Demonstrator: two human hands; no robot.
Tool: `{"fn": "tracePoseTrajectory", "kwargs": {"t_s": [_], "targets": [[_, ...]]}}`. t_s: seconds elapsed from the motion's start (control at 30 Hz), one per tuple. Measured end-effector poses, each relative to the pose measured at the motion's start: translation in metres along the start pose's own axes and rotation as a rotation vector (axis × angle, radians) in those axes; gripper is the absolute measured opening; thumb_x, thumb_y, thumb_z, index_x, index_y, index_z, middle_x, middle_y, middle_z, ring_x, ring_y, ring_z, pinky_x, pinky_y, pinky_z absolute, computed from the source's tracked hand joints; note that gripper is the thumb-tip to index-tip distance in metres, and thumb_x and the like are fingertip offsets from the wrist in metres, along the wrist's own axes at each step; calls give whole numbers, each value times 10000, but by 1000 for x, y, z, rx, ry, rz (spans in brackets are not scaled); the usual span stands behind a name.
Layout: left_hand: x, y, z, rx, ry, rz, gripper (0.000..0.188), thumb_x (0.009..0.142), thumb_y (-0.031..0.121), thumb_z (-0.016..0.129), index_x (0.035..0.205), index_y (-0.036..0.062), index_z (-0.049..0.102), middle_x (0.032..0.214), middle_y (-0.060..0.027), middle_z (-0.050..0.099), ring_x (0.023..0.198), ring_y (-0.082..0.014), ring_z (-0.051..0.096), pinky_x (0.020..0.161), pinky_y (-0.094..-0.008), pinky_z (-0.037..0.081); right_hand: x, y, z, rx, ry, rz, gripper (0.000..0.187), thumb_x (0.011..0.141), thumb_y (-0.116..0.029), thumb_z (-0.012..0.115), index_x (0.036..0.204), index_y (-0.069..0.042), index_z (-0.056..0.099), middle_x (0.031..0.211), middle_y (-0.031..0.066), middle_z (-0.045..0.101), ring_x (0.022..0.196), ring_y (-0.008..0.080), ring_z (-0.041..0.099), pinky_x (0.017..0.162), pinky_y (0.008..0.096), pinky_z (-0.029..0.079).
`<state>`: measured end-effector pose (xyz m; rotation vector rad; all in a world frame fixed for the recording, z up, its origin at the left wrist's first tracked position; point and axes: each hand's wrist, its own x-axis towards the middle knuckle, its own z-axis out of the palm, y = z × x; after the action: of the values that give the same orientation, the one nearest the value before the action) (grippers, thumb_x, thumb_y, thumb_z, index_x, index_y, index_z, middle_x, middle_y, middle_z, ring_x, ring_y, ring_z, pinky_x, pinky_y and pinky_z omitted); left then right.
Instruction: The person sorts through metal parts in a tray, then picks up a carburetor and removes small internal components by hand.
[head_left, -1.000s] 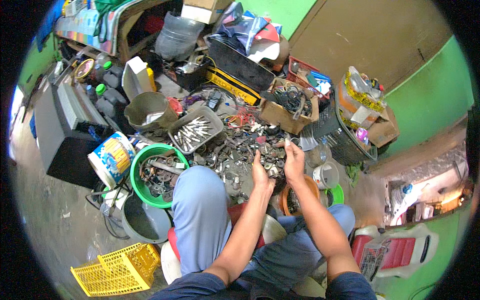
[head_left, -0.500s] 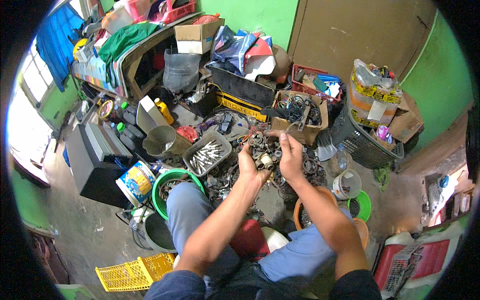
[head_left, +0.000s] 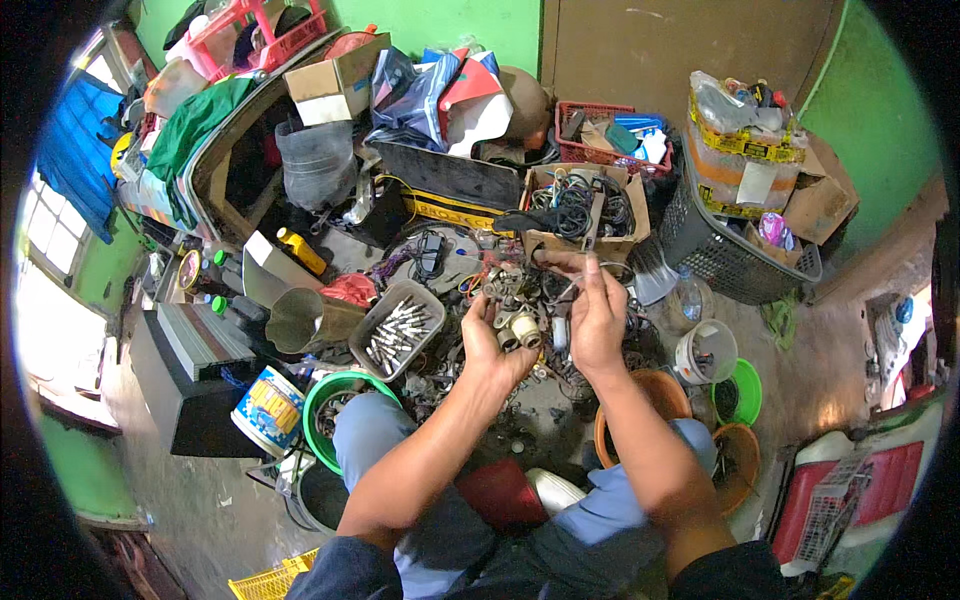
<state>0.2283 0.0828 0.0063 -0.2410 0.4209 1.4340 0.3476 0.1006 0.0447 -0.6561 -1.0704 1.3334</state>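
My left hand (head_left: 488,345) is closed round a small metal part with cream-coloured round ends (head_left: 522,330), held above the heap of loose parts. Some of its shape is hidden by my fingers. To its right, my right hand (head_left: 598,318) is raised with the thumb up against the fingers. A slim flat grey tool (head_left: 595,222) sticks up from that thumb and forefinger, in front of the cable box; its exact kind is unclear. The two hands are apart. Below them lies a heap of dark greasy metal parts (head_left: 545,385) on the floor.
A grey tray (head_left: 437,312) of slim metal pieces lies left of the heap, near a green basin (head_left: 312,425). A cardboard box (head_left: 640,205) of cables stands beyond. An orange basin (head_left: 675,392), a white bucket (head_left: 722,372) and a dark crate (head_left: 740,275) stand right.
The view has shifted, so most things sit further left and higher. My hands have moved apart, and the grey tool in my right hand has swung more upright. The cream-ended part shows more plainly.
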Motion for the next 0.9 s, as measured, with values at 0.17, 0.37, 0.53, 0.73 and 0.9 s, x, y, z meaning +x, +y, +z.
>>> {"fn": "tracePoseTrajectory", "kwargs": {"t_s": [0.17,0.37,0.53,0.73,0.9], "targets": [[2,7,-11,41,50,-12,401,1032,365,366,1278,114,558,1269,-110,615,1135,-305,603,960,-508,512,11,6,-11,37,81,79,461,1083,-296,380,1140,95,618,1115,176,681,1030,211,654,960,350,495],[8,14,-22,-23,-13,-7,407,1020,328,373,1246,65,586,1207,-146,647,1078,-323,633,947,-499,527,19,20,-20,-131,120,41,409,1080,-299,421,1092,40,648,1093,119,694,1012,172,654,918,339,513],[2,17,-15,-21,19,33,441,1015,346,361,1239,41,587,1201,-171,649,1062,-329,640,924,-474,540,23,35,-38,-324,179,56,342,1063,-260,487,1048,25,676,1038,96,698,973,137,650,863,309,526],[-2,21,-13,-23,-29,1,462,1024,364,343,1255,45,587,1222,-177,642,1088,-355,628,925,-484,535,24,43,-54,-430,311,221,355,1042,-288,537,1021,27,699,998,74,701,911,117,636,804,277,514],[2,22,-20,64,-7,-3,541,1001,433,312,1329,76,553,1276,-146,628,1069,-342,638,700,-375,544,16,26,-48,-596,13,487,416,1020,-338,555,932,25,739,824,50,726,744,110,602,724,313,483]]}}
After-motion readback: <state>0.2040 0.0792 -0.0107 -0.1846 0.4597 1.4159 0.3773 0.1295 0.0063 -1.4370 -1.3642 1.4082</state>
